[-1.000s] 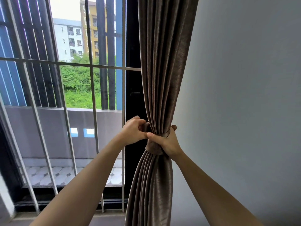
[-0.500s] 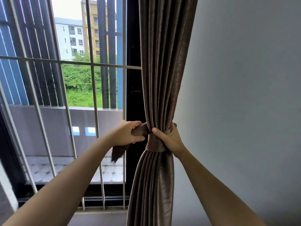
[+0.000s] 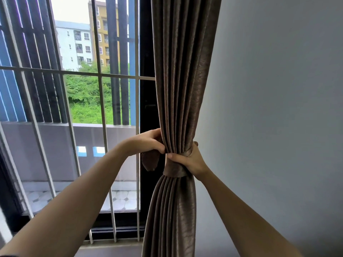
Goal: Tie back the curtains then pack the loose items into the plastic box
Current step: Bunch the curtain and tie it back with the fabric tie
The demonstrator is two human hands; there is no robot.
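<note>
Head view: brown curtain [image 3: 182,71] gathered into one bundle beside the grey wall [image 3: 278,89], just right of the dark window frame [image 3: 146,101].
Tie-back: matching brown fabric tie-back band [image 3: 173,169] wrapped round the curtain at its pinched waist; one loose end [image 3: 149,161] hangs just left of the curtain, below the left hand.
Left hand: left hand [image 3: 146,142] touching the curtain's left edge, fingers [image 3: 157,146] curled closed on the loose end of the band.
Right hand: right hand [image 3: 189,160] on the curtain's right side, fingers wrapped round behind it, thumb pressed on the band at the front; closed, gripping band and bundle together.
Knot: cannot tell if it is fastened; the hands cover the join.
Window: white metal grille [image 3: 101,76] left of the curtain, balcony and buildings beyond.
Progress: early. This curtain is bunched and wrapped, securing looks like the step in hand, not finished.
Left to do: finish this tie; any other curtain is out of sight. Packing not begun as far as visible; plastic box and loose items not in view.
</note>
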